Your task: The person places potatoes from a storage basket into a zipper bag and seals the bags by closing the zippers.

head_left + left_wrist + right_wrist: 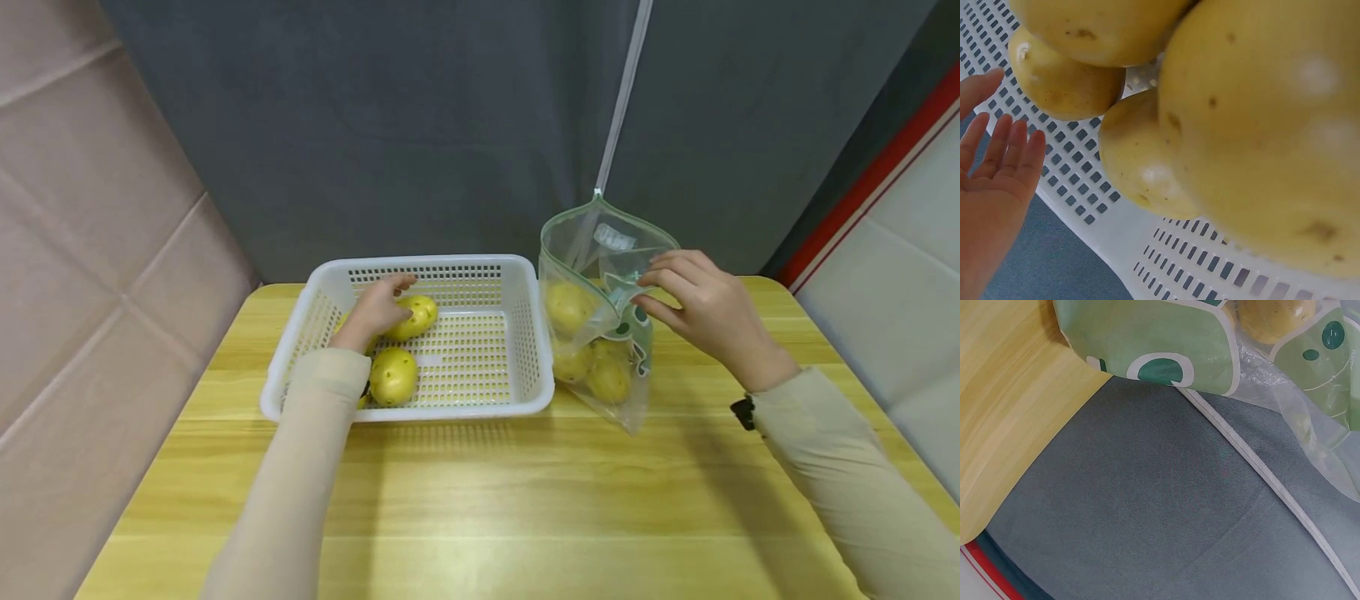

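Several yellow potatoes (393, 377) lie in a white plastic basket (480, 410), mostly toward its left side. My left hand (377, 310) is over that side of the basket. In the left wrist view the left hand (999, 181) has its fingers extended, apart from the potatoes (1063, 81) and holding nothing. A clear plastic bag (592, 329) with green print and a green rim stands right of the basket, its mouth spread and several potatoes inside. My right hand (697, 304) pinches the bag's rim between thumb and fingers; the right wrist view shows the bag (1154, 344) but not that hand.
Basket and bag stand on a wooden table (465, 508), near its back edge. A dark grey curtain (390, 133) with a pale strip (626, 92) hangs behind. Padded light panels (97, 275) flank the left side, and a white wall with a red band (870, 179) flanks the right.
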`<state>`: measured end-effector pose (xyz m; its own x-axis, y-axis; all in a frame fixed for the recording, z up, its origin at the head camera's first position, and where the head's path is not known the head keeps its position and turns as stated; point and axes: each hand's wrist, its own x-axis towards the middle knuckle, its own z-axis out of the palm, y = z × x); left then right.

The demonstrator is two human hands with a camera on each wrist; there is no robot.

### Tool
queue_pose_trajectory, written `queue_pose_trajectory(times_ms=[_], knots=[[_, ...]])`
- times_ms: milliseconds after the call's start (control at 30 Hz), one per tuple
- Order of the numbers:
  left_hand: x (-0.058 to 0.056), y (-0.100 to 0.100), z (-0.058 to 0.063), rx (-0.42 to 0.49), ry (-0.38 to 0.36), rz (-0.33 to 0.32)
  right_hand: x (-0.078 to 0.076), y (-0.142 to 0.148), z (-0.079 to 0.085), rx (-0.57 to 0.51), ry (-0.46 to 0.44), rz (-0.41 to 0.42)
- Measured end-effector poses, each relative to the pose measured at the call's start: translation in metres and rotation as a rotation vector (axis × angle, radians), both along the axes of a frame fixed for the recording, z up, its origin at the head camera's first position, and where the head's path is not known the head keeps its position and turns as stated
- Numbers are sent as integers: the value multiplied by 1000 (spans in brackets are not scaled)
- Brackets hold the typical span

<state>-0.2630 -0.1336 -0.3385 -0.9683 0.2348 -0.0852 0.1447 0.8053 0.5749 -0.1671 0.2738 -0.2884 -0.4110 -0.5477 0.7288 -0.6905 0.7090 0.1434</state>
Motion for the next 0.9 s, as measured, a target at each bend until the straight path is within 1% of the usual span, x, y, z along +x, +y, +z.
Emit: queue_pose_trajectory(times_ms=[100,433,700,800,900], knots=[[-1,0,-2,-16,6,-7,0,0,-1,-25,13,13],[-1,-3,-9,-32,17,-34,-1,0,-2,-28,8,9],[-4,-3,-12,-42,-8,-45,0,3,-1,40,-28,-32],[-5,-3,-12,-50,-26,-49,-1,2,-1,40,-26,-31],[-5,-4,-13,-77,-22,-52,-2,1,-2,14,-15,-13]])
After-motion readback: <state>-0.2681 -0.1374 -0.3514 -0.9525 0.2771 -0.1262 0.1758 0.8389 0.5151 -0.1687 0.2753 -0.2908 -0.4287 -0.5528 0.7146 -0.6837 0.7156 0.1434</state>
